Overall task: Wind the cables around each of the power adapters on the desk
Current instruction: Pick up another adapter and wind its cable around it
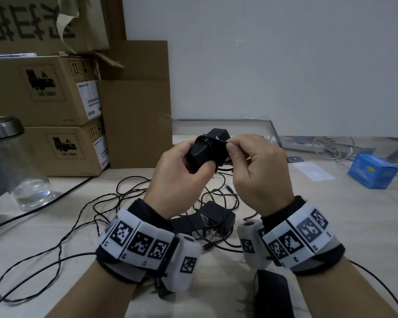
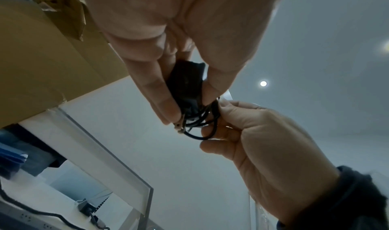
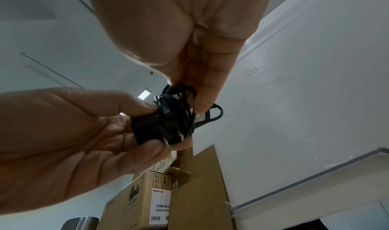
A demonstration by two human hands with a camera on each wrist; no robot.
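A: While the left hand (image 1: 179, 171) is gripping the black adapter (image 1: 201, 154) above the desk (image 1: 331, 214), where is the cable lying?

B: Several turns of cable (image 3: 179, 110) are already sitting around the adapter's body. The adapter is being held up between both hands, long axis running from the left palm toward the right fingers. The plug prongs are pointing out at the wrapped end.

A: And the right hand (image 1: 257, 171)?

B: It is pinching the cable's end against the wrap, thumb and forefinger closed on it, right beside the adapter. Judging from this, the coming move is a tuck of that end under the turns, and the right hand is the nearer one for it.

A: What is remaining?

B: More adapters (image 1: 214, 219) are lying on the desk below the wrists, their cables loose (image 1: 124, 193) and tangled.

A: Any readable writing?

B: The cardboard boxes (image 1: 44, 92) at the left are showing "UN 3481". The blue box (image 1: 372, 171) at the right is too blurred to read.
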